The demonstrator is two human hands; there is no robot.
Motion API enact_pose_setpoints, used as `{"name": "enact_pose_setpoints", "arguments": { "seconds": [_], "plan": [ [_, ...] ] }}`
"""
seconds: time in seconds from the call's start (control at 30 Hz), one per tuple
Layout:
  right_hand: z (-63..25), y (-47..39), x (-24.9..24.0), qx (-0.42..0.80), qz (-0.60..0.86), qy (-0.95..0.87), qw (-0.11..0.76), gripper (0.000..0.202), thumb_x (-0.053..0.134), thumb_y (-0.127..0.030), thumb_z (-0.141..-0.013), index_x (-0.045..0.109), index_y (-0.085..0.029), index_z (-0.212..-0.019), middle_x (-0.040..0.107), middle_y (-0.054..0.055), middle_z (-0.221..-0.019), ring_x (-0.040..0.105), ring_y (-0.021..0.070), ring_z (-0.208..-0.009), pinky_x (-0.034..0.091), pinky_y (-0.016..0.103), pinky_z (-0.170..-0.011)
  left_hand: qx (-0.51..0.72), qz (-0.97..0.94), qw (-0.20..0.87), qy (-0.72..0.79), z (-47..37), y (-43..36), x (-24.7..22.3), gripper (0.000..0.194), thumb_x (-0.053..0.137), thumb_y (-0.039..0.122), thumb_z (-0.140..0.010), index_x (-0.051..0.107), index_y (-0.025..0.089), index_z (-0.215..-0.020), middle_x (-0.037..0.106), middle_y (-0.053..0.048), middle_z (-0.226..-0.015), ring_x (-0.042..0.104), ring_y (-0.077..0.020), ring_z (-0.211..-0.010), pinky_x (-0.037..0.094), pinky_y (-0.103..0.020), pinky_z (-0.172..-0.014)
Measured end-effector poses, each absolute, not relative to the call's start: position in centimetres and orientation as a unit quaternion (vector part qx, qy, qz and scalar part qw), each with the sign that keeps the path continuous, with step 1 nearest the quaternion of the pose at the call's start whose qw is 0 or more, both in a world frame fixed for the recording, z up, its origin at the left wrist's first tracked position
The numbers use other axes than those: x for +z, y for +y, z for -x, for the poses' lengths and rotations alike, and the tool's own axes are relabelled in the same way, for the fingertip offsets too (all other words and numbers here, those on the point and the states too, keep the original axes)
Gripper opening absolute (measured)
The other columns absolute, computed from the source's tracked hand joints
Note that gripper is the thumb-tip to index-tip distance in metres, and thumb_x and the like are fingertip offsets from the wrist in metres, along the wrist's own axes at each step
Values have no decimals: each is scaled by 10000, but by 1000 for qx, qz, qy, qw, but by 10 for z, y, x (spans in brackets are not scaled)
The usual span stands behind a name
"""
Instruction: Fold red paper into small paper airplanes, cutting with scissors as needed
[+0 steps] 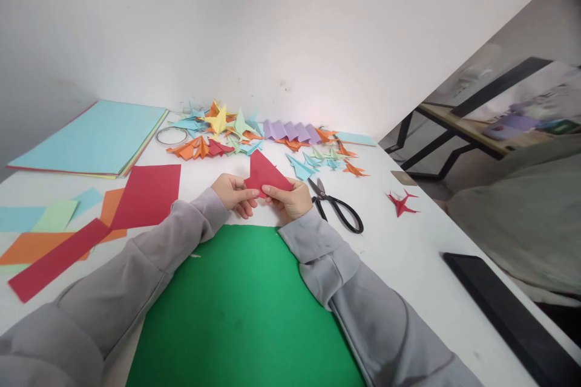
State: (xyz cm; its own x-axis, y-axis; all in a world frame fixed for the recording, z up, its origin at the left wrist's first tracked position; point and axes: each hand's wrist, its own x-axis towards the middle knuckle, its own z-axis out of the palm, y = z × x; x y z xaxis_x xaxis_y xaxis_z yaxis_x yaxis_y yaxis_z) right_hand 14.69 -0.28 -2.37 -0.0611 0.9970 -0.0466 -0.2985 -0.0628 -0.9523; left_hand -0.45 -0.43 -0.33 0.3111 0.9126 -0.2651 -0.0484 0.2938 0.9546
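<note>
Red folded paper (264, 170), crisp and angular, spans left hand (233, 195) and right hand (290, 198).

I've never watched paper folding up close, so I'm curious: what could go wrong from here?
The red folded paper is held up between the left hand and the right hand, off the table, so a crease might drift crooked. The open black-handled metal scissors lie right beside the right hand, which could brush the blades. That forearm might also drag the green sheet beneath it.
</note>
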Motion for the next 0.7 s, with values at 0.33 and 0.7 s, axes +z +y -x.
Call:
{"name": "enact_pose_setpoints", "arguments": {
  "seconds": [0.33,0.7],
  "plan": [
    [-146,-3,-21,611,413,-400,544,241,815,-233,-439,641,-123,-564,579,-17,-403,484,75,-352,410,190,-361,332,-440,702,451,7,-3,3,162,687,156,-626,584,63,-543,621,-79,-461,577,-164,-361,473,-240,-342],
    [-145,-4,-20,610,417,-386,551,260,817,-229,-424,637,-124,-580,589,-16,-424,482,74,-356,410,194,-361,363,-442,687,449,7,-5,5,205,705,136,-583,533,84,-484,600,-58,-427,548,-151,-321,448,-229,-301]
  ]
}}
